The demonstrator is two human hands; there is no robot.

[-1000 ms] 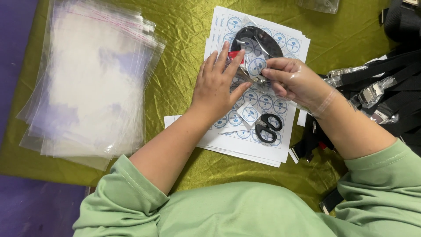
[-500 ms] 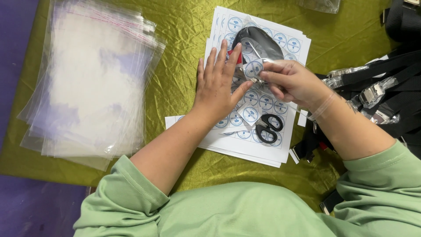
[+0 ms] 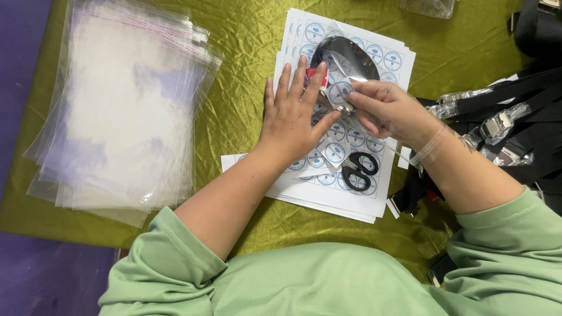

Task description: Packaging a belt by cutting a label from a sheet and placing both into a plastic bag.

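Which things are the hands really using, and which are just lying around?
In use:
- left hand, pressed flat on the clear bag with a dark item
- right hand, pinching a round sticker
- sticker sheets underneath

Lying about:
- black scissors on the sheets
- stack of clear bags
- black straps with buckles

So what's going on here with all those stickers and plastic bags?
A person in a green top works over a yellow-green cloth. The left hand lies flat on a clear plastic bag holding a dark item, pinning it to white sheets of round blue stickers. The right hand pinches one round sticker against the bag. Small black scissors rest on the sheets, a stack of empty clear bags lies left, and black straps with metal buckles lie right.
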